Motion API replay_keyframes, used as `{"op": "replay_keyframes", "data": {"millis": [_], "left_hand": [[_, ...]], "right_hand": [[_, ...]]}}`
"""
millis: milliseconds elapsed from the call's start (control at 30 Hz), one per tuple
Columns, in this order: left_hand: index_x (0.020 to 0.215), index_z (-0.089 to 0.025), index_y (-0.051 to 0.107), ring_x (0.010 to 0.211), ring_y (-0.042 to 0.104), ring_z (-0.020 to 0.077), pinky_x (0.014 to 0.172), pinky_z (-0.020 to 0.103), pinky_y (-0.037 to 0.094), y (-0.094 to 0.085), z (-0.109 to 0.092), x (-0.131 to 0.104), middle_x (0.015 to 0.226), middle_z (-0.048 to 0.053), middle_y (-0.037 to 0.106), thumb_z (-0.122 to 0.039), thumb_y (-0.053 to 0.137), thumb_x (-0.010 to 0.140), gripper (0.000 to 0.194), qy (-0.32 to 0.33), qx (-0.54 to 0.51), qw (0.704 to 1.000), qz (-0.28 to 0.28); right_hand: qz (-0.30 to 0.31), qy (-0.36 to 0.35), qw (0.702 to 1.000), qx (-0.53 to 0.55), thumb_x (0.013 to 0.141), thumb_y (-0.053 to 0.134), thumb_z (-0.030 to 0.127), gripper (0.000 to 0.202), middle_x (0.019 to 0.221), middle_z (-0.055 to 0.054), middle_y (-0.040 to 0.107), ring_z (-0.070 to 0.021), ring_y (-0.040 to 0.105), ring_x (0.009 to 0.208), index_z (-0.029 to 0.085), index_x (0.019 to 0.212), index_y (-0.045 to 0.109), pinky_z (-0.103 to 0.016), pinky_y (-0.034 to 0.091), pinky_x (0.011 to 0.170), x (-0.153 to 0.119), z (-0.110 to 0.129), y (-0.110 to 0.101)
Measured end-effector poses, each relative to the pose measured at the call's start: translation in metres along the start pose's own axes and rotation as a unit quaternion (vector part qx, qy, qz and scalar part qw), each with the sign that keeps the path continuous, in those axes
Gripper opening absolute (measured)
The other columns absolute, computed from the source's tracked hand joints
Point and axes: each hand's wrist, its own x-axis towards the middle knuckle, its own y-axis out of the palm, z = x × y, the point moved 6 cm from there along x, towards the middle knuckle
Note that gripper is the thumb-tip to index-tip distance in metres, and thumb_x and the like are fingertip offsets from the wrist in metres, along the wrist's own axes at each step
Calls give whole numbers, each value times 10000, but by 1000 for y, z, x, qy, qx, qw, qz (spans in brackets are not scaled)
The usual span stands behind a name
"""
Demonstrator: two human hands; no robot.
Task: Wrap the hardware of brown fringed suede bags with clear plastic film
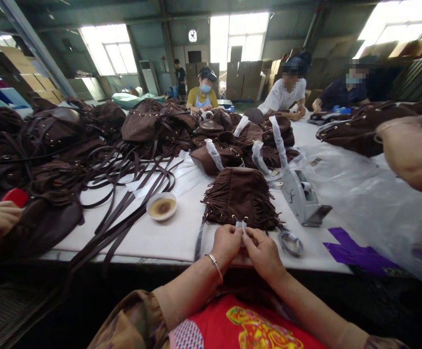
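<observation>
Red garment (247,322): 1 | hands (228,244) (265,253): 2, pinching wrap (240,226) | fringed bag (240,194): 1

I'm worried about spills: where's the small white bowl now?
In the head view, the white bowl sits left of the fringed bag, beside the dark straps.

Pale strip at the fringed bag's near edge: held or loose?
Held: left hand and right hand both pinch the pale strip at the near edge of the fringed bag.
</observation>
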Motion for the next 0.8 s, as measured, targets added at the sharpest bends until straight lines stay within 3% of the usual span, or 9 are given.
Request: {"op": "replay_keyframes", "data": {"millis": [167,367,467,567,633,733,800], "left_hand": [[670,-132,665,581,530,136,501,230,355,5,1,-6,632,26,634,-378,476,908,390,6,-87,996,17],[788,-133,723,677,611,154,585,226,437,3,3,-6,760,42,708,-350,581,837,264,16,-104,994,-2],[808,-133,729,700,632,165,602,233,448,-2,5,-1,778,61,725,-370,579,844,282,29,-62,998,-17],[797,-141,723,653,630,164,568,230,435,-3,5,2,729,65,718,-448,566,848,349,49,-26,998,1],[802,-140,716,601,619,161,529,227,422,-3,8,4,685,63,705,-500,552,840,397,46,-27,998,15],[855,-135,713,565,608,167,487,230,414,-2,10,7,665,58,697,-555,551,806,453,32,-35,999,17],[882,-135,715,567,609,176,479,237,418,-2,9,8,666,56,695,-601,552,778,505,32,-33,999,21]], "right_hand": [[14,-99,994,-42,889,506,239,353,1053,-120,625,-259,605,1002,200,1221,622,-420,517,933,-13,16,6],[49,-160,981,-96,851,506,155,550,1253,-171,548,-308,555,1166,172,1399,469,-480,501,1002,-31,27,16],[91,-193,973,-92,814,515,123,610,1360,-157,533,-313,497,1278,188,1419,470,-495,455,1068,-39,29,5],[32,-174,979,-97,853,536,191,394,1250,-123,637,-285,575,1188,217,1231,645,-446,476,1036,-21,25,-49],[-77,-121,983,-117,864,559,270,284,1151,-119,686,-275,622,1083,217,1104,700,-412,493,983,7,13,-110],[-227,0,958,-174,862,528,352,269,1023,-105,715,-258,636,951,200,988,711,-384,491,902,53,-16,-204],[-215,109,953,-183,842,525,357,231,921,-98,715,-265,610,967,201,815,693,-366,473,875,81,-44,-241]]}}
